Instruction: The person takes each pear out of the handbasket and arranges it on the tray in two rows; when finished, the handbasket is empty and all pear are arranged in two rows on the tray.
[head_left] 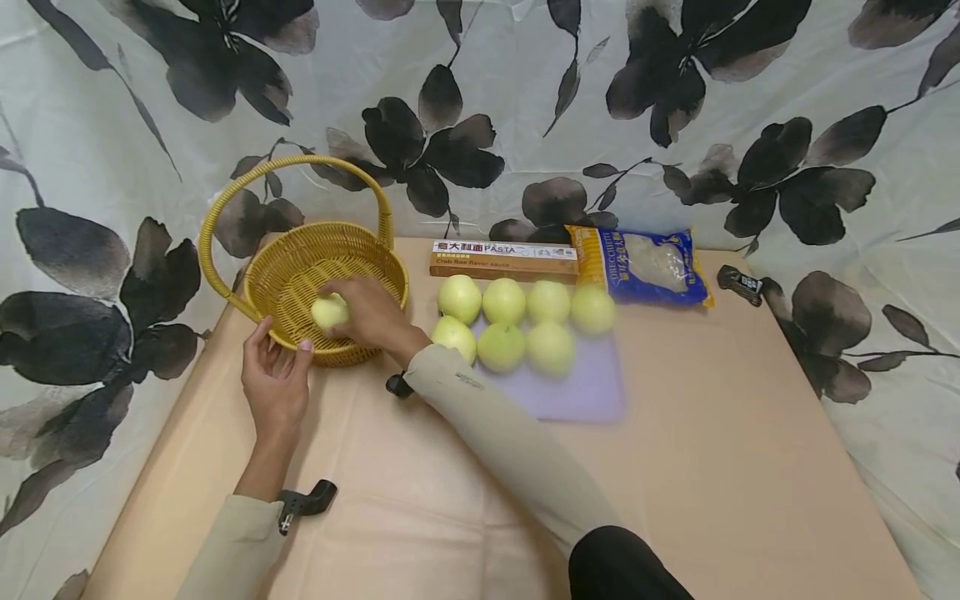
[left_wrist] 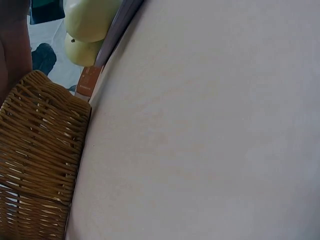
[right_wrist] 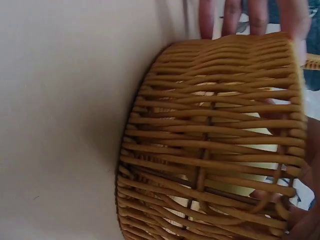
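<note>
A yellow wicker basket (head_left: 356, 242) with a tall arched handle stands on the left part of the table. My right hand (head_left: 367, 312) reaches over its rim and holds a pale green apple (head_left: 328, 312) low inside. At the basket's near left side, my left hand (head_left: 276, 383) touches the rim and outer wall; its straight fingers (right_wrist: 232, 17) rest against the weave in the right wrist view. Several more pale green apples (head_left: 504, 300) sit in two rows on and beside a light purple board (head_left: 592, 392). Through the weave, the held apple (right_wrist: 250, 175) shows only in part.
Behind the apples lie a pasta box (head_left: 504, 260) and a blue and yellow pasta bag (head_left: 652, 265). A small black packet (head_left: 739, 285) lies near the right edge of the peach-coloured table (head_left: 712, 433). A floral cloth (head_left: 525, 108) hangs behind.
</note>
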